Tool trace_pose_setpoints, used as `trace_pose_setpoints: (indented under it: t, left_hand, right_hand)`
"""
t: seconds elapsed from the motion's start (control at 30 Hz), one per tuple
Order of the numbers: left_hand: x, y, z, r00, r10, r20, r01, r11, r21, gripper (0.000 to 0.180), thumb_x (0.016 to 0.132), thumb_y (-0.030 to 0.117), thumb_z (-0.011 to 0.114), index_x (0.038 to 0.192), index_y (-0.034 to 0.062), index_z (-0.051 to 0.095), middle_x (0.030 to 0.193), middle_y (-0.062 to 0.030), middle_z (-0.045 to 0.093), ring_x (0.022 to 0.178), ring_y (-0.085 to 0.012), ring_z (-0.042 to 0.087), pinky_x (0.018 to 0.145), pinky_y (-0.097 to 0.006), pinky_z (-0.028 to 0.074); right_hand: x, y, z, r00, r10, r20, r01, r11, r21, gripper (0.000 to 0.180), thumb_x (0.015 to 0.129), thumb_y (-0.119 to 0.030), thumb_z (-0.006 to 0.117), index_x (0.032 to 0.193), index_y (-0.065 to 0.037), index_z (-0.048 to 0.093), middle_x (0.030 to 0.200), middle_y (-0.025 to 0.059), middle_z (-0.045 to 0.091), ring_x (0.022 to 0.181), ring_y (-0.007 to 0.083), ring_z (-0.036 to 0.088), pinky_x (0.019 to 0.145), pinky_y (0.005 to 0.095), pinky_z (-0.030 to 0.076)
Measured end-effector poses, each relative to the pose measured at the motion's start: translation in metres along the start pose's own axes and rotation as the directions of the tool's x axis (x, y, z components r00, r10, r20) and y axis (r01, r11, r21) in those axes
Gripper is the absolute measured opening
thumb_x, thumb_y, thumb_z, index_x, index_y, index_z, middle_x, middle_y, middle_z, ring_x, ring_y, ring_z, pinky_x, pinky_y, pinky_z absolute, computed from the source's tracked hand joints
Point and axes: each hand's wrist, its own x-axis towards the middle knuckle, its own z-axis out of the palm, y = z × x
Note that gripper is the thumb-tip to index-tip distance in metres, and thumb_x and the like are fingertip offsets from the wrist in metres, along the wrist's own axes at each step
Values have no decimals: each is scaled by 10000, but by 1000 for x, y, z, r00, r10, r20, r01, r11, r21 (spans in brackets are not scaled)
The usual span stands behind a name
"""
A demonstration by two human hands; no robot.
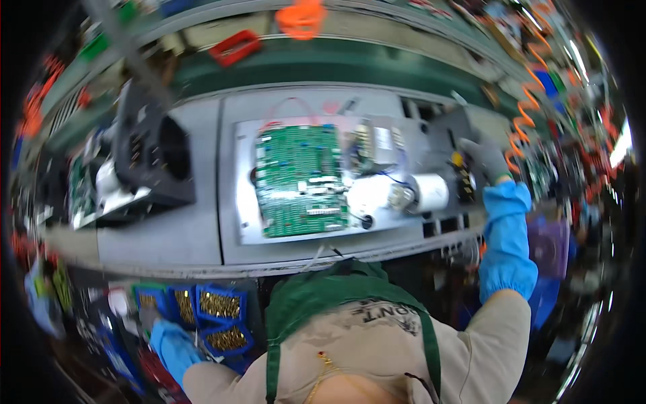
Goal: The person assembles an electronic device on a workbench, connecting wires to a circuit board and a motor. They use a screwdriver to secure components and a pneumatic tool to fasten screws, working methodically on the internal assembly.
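My right hand (490, 159), in a grey glove with a blue sleeve cover, is at the right end of the metal plate, beside a dark upright panel (449, 135) and a black part with a yellow piece (459, 160). Motion blur hides whether its fingers grip the panel. Down at the lower left, my left hand (151, 318), gloved alike, reaches to the blue bins (199, 303) of brass-coloured screws; its fingers are blurred and partly hidden. Between them on the bench, a green circuit board (299, 178) lies on a silvery plate (245, 222), with a white cylinder (431, 192) to its right.
Another assembly with a black housing (151, 151) stands on the bench at left. A red tray (235, 48) sits on the shelf beyond. An orange coiled hose (526, 118) hangs at right, and an orange object (301, 19) hangs at the top. Below the right arm is a purple bin (548, 246).
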Motion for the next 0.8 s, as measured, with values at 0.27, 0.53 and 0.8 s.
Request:
trace_pose_setpoints:
  t: [0.27, 0.53, 0.8]
  left_hand:
    - [6, 4, -31, 999, 7, -46, -2, 994, 110, 228, 899, 212, 509, 1057, 89, 617, 1044, -185, 648, 942, -307, 643, 737, -412, 519]
    - [-12, 0, -69, 998, -16, -65, 30, 975, 218, 248, 916, 210, 505, 1130, 112, 583, 1061, -193, 636, 951, -294, 635, 734, -402, 510]
    - [-18, 13, -155, 887, 372, -273, -211, 852, 478, 284, 932, 209, 502, 1202, 135, 550, 1078, -200, 623, 960, -281, 627, 731, -391, 502]
  right_hand:
    - [-179, -7, 45, 807, -513, -291, 534, 846, -10, 201, 735, -39, 636, 934, -62, 643, 873, 132, 631, 771, 301, 622, 657, 366, 496]
    - [-267, 228, 213, 861, 274, 428, -318, 948, 33, 382, 787, -286, 608, 1074, -35, 627, 1066, 163, 625, 992, 330, 602, 883, 400, 465]
    - [-298, 413, 258, 550, 834, 36, -513, 303, 803, 704, 619, 41, 755, 1255, -79, 478, 994, 59, 596, 878, 182, 578, 793, 335, 486]
